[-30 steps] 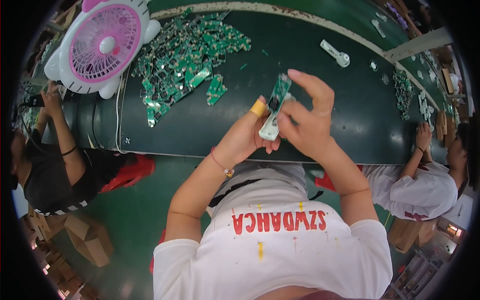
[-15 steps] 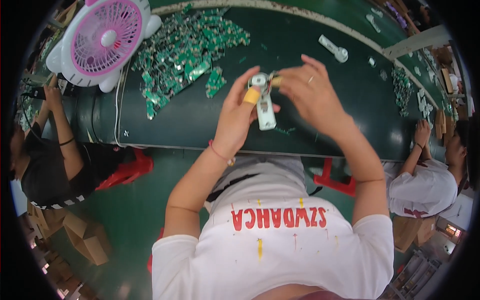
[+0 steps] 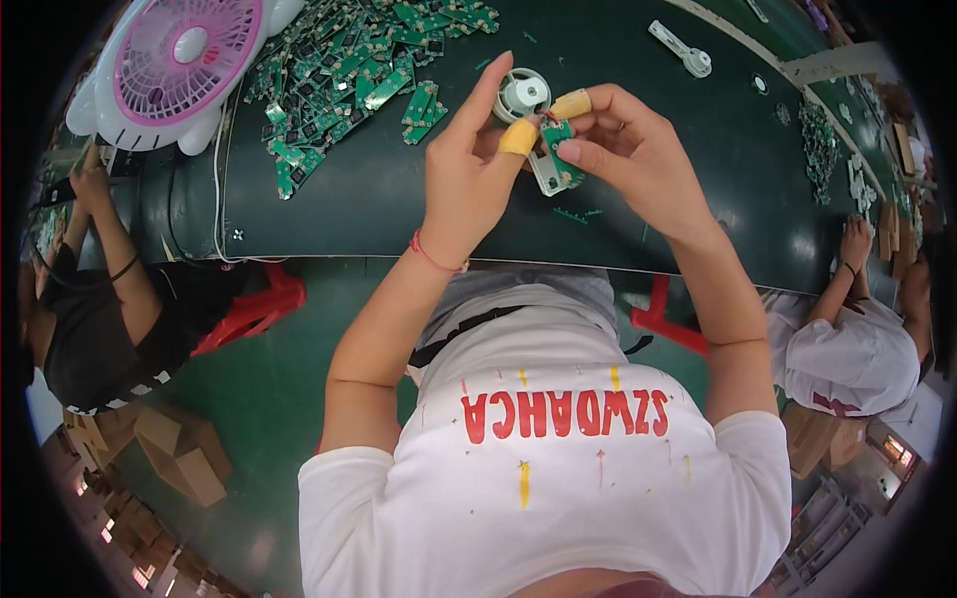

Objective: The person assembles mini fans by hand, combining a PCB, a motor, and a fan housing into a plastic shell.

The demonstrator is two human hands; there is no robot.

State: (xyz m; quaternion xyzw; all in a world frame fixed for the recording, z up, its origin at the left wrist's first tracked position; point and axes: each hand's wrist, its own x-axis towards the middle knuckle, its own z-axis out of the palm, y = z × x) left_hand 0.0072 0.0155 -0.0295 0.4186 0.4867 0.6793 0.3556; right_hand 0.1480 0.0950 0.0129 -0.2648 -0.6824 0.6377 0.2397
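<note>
My left hand point(image 3: 469, 164) is closed around a white plastic housing point(image 3: 522, 92) with a round head and a narrow handle, its yellow-wrapped thumb pressing on the middle. In my right hand point(image 3: 633, 149) a small green circuit board point(image 3: 562, 149) is pinched between thumb and fingers, lying over the housing's handle. One right finger also wears a yellow wrap. Short red and dark wires show where board and round head meet; how they join is partly hidden by my fingers.
A heap of green circuit boards point(image 3: 344, 80) covers the table's left, beside a white and pink fan point(image 3: 184, 50). Another white housing point(image 3: 682, 50) lies at the far right, near more piled parts point(image 3: 819, 149). Co-workers sit at both sides; a red stool point(image 3: 254, 311) stands left.
My right hand has brought the green board over the housing's handle, gripping it with thumb and fingers. The housing has tilted in my left hand. The whole view has shifted slightly.
</note>
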